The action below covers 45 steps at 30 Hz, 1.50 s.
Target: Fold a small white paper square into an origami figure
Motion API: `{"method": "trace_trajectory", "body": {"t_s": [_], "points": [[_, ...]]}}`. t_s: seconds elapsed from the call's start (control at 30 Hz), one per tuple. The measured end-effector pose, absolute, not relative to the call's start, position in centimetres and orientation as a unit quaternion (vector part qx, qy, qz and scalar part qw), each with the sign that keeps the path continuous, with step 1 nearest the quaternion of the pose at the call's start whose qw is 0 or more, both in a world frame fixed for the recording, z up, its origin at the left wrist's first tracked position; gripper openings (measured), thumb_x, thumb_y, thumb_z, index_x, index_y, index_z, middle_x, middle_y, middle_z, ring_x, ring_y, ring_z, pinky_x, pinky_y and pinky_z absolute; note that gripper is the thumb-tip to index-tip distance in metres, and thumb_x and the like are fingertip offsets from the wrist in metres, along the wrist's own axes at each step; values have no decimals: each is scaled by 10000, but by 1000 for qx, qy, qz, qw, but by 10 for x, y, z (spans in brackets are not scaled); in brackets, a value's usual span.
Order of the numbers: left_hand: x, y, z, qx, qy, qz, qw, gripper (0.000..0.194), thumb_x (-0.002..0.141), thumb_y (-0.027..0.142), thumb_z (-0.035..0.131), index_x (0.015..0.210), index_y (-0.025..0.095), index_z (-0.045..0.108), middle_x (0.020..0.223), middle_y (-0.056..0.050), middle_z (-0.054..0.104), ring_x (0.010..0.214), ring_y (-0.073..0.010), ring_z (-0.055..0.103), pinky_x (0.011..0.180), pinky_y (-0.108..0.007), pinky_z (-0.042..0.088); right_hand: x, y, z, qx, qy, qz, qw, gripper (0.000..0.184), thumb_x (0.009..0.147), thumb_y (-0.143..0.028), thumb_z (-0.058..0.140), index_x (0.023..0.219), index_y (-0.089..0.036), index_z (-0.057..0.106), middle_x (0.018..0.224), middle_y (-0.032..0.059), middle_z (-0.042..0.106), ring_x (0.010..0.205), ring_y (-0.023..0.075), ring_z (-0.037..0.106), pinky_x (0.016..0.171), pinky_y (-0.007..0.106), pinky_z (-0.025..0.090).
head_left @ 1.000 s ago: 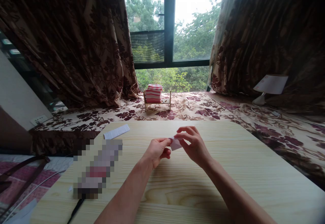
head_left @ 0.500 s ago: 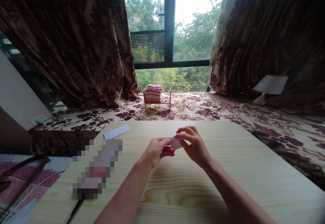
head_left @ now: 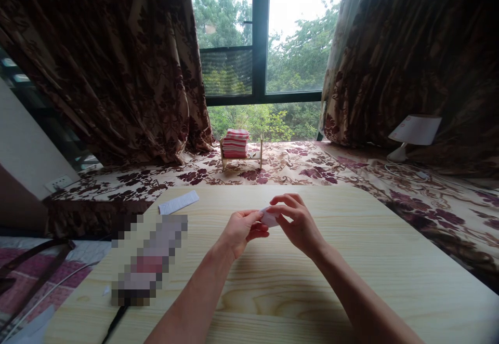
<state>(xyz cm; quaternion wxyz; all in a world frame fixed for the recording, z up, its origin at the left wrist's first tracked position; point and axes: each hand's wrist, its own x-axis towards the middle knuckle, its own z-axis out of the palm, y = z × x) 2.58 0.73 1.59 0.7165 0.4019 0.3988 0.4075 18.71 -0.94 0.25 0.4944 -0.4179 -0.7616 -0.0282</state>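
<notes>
A small piece of white paper (head_left: pixel 268 219) is held above the wooden table, between my two hands. My left hand (head_left: pixel 245 229) pinches its left edge, the thumb on top and the other fingers curled beneath. From the right, the curved fingers and thumb of my right hand (head_left: pixel 296 222) close on the paper's upper right part and partly cover it. It looks folded, though its exact shape is hard to make out. Farther left on the table lies a flat white strip with fine printed lines (head_left: pixel 179 202).
The pale wooden table (head_left: pixel 351 261) bears a pixelated object (head_left: pixel 152 261) with a black cable at left, and a tiny white scrap (head_left: pixel 106 291). Beyond it, a small rack holds folded pink-striped cloths (head_left: pixel 236 144) on the patterned sill. A white lamp (head_left: pixel 415 131) stands at right.
The paper's visible face has tilted slightly between my fingers. Both hands keep nearly the same place and grip.
</notes>
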Motion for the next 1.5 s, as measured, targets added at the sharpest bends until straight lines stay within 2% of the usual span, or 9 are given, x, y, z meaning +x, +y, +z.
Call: {"method": "trace_trajectory", "body": {"t_s": [0.17, 0.33, 0.63, 0.83, 1.0, 1.17, 1.3, 1.4, 1.5], "points": [[25, 6, 18, 409, 393, 395, 723, 85, 682, 130, 684, 733, 62, 692, 614, -58, 633, 545, -104, 580, 583, -255, 536, 189, -9, 2, -419, -760, -26, 496, 304, 780, -56, 530, 879, -283, 707, 955, 44, 645, 933, 231, 502, 786, 402, 477], [26, 6, 17, 412, 418, 402, 702, 71, 661, 111, 676, 713, 66, 693, 521, -31, 589, 454, -82, 519, 422, -194, 456, 189, -8, 2, -416, -769, -26, 485, 296, 779, -58, 542, 876, -281, 711, 954, 41, 655, 938, 231, 503, 792, 400, 471], [26, 5, 19, 392, 402, 407, 720, 81, 702, 130, 645, 676, 56, 666, 568, -43, 593, 483, -87, 537, 492, -228, 522, 189, -7, 2, -406, -773, -23, 487, 265, 802, -85, 547, 878, -279, 710, 927, 42, 675, 934, 231, 511, 799, 404, 468], [27, 6, 18, 374, 394, 411, 732, 179, 769, 232, 624, 712, 64, 656, 635, -58, 619, 488, -91, 556, 505, -240, 539, 190, -8, 4, -408, -771, -29, 488, 273, 801, -91, 555, 884, -295, 716, 963, 43, 662, 957, 233, 502, 794, 402, 476], [29, 6, 18, 365, 410, 420, 723, 156, 778, 163, 594, 696, 48, 660, 609, -73, 632, 473, -94, 557, 495, -243, 540, 188, -9, 4, -406, -774, -19, 486, 311, 780, -61, 553, 867, -302, 729, 1026, 47, 636, 992, 240, 487, 814, 407, 466], [29, 8, 16, 353, 425, 462, 694, 126, 757, 124, 592, 670, 58, 655, 572, -62, 631, 500, -110, 579, 519, -248, 545, 190, -7, 6, -415, -727, 88, 540, 277, 795, -119, 512, 884, -279, 719, 1090, 54, 607, 1054, 231, 492, 872, 405, 436], [30, 9, 15, 347, 421, 500, 672, 108, 750, 148, 607, 711, 66, 666, 560, -50, 636, 530, -118, 596, 558, -248, 549, 192, -5, 8, -506, -556, 292, 591, 296, 813, -371, 555, 1047, -221, 655, 1134, 86, 614, 1073, 253, 527, 881, 401, 417], [33, 9, 13, 348, 412, 510, 670, 119, 760, 157, 597, 731, 69, 672, 556, -45, 640, 528, -111, 595, 580, -243, 547, 185, -5, 7, -511, -523, 380, 566, 412, 802, -512, 536, 994, -175, 675, 995, 99, 682, 981, 261, 586, 809, 370, 445], [35, 8, 12, 353, 407, 506, 673, 127, 763, 165, 601, 752, 65, 679, 557, -49, 645, 518, -108, 597, 574, -231, 539, 175, -8, 4, -494, -527, 412, 555, 429, 777, -546, 556, 895, -159, 695, 852, 75, 709, 860, 234, 619, 753, 330, 452]]}}
